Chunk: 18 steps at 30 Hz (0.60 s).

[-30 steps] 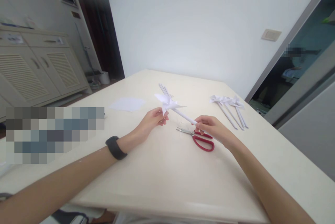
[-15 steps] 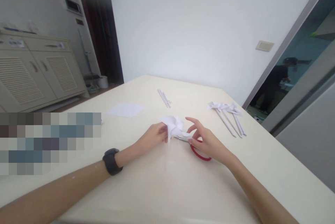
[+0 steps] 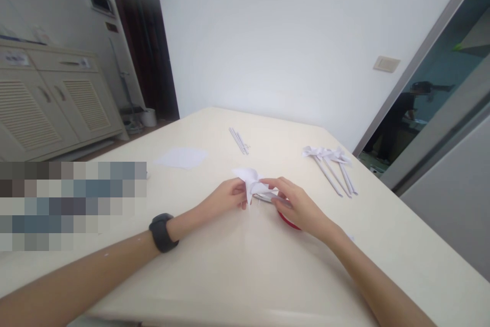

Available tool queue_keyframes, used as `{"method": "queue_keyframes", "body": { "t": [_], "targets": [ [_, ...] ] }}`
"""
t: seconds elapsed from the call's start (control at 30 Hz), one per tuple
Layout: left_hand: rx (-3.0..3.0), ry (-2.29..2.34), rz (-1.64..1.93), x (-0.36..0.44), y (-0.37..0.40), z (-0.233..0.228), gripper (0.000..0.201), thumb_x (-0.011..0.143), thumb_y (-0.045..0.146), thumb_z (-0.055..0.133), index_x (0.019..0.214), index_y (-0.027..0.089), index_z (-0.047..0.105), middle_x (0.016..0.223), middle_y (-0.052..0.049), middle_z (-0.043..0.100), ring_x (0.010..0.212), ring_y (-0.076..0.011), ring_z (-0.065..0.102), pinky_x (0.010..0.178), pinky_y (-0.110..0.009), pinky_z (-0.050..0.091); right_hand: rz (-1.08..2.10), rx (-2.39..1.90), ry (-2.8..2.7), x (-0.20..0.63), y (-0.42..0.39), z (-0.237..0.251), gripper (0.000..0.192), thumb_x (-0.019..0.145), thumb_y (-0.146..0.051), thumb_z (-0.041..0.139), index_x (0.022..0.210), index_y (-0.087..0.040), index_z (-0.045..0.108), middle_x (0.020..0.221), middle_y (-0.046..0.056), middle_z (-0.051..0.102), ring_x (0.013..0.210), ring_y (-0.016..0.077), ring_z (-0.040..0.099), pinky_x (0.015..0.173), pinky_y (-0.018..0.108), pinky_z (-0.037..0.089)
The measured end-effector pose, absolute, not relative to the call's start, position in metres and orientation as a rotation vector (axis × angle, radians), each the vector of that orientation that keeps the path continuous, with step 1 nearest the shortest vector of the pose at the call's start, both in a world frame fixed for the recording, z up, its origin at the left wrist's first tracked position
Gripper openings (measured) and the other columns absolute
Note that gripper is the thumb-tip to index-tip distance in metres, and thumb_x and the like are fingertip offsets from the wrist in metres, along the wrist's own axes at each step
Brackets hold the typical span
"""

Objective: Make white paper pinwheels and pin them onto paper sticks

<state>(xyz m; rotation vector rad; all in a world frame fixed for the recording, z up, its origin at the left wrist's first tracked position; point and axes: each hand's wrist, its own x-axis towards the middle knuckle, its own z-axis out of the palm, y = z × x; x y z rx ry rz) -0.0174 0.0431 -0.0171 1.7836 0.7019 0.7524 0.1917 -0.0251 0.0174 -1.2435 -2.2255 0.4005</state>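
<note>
A folded white paper pinwheel is held above the middle of the table. My left hand grips it from the left, with the fingertips partly hidden behind the paper. From the right, my right hand has its index finger on the folds near the pinwheel's centre. Its thumb and other fingers close round the right-hand blade. Red-handled scissors lie beneath the right hand, which covers most of the handle; their metal blades show under the paper.
Several finished-looking paper pinwheels on rolled sticks lie at the right. Thin paper rolls rest at the back middle, and white paper sheets at the left. A person is visible beyond the doorway. A blurred-out patch hides the table's left side.
My right hand has moved left and its spread fingers have closed onto the pinwheel's right side. The left hand keeps its hold, and the scissors stay in place.
</note>
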Motion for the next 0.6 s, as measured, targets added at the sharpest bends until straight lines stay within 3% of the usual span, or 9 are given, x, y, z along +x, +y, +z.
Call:
{"method": "queue_keyframes", "body": {
  "t": [0.6],
  "targets": [
    [1.734,0.871,0.736,-0.02,0.049,-0.014,0.019,0.075,0.027,0.052,0.091,0.017,0.053,0.067,0.001,0.059,0.056,-0.0119,0.054,0.055,-0.024,0.042,0.201,-1.327,-2.251,0.204,-0.015,0.018,0.046,0.085,-0.01,0.036,0.128,-0.028,0.043,0.106,0.005,0.053,0.08,0.0142,0.055,0.074,0.029,0.044]
  ]
}}
